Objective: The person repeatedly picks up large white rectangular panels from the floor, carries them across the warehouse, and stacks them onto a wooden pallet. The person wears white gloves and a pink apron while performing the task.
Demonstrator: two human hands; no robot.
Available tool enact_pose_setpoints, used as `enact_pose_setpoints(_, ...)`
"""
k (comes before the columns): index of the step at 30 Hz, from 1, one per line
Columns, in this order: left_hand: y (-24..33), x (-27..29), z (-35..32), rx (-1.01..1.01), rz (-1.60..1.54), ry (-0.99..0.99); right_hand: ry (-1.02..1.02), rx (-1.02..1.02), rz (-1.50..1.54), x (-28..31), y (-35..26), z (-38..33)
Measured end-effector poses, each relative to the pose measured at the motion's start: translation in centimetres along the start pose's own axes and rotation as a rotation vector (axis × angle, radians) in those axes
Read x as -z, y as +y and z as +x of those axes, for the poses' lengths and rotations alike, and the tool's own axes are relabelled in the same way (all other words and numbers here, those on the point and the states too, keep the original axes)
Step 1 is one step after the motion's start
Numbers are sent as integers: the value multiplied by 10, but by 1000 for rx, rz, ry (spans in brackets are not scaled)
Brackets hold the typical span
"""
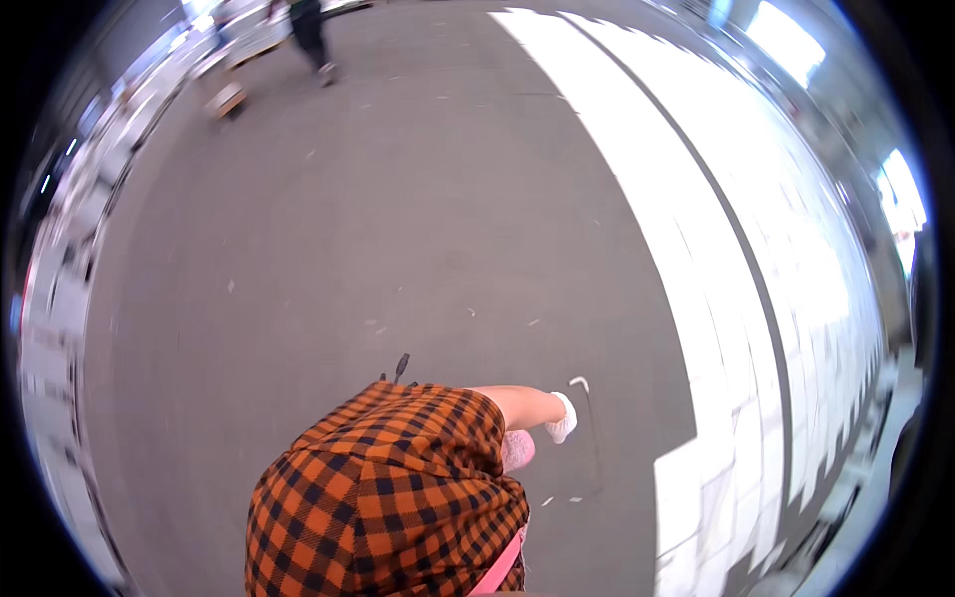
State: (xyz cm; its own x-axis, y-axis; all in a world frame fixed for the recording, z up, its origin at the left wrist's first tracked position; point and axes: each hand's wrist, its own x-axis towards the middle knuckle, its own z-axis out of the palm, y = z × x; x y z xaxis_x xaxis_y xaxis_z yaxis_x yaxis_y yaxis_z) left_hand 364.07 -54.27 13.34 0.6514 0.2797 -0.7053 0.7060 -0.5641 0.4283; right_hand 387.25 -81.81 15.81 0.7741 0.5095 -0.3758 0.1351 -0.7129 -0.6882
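My right forearm comes out from under an orange-and-black checked garment (388, 468), and a white glove or cuff covers my right hand (562, 418). The hand is small and blurred against the grey floor, so its fingers and anything in them cannot be made out. Just below the forearm shows a pink patterned thing (517, 450), perhaps a shoe. A pink strap (499, 567) crosses the garment lower down. From the garment's upper edge sticks a thin dark piece with a thicker end (402, 365). My left hand is out of sight.
Grey floor (398, 219) spreads ahead, dotted with small pale scraps. Long white stacked sheets or panels (716, 298) run along the right. A pale hooked mark or piece (580, 383) lies near my right hand. At the far left stand a person (310, 40) and a brown box (227, 99).
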Motion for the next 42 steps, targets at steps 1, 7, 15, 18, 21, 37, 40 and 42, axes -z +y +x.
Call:
enact_pose_setpoints(1,-25,11,-3,44,-25,82,-13,70,-8,4,-48,28)
enact_pose_setpoints(7,-46,-10,16,373,-228,165,-57,149,-105,61,-138,138)
enact_pose_setpoints(15,87,73,184,176,-250,162,-562,330,-480,119,-124,156)
enact_pose_setpoints(18,144,119,210,68,-293,167,-616,201,-449,148,-54,167)
enact_pose_setpoints(21,161,117,233,52,-318,203,-526,-159,-115,143,-21,177)
enact_pose_setpoints(37,60,-151,455,296,370,63,-681,-893,88,32,84,357)
enact_pose_setpoints(40,40,-174,495,242,268,243,-808,-938,187,29,77,361)
enact_pose_setpoints(42,25,-189,514,211,463,234,-809,-943,260,24,67,364)
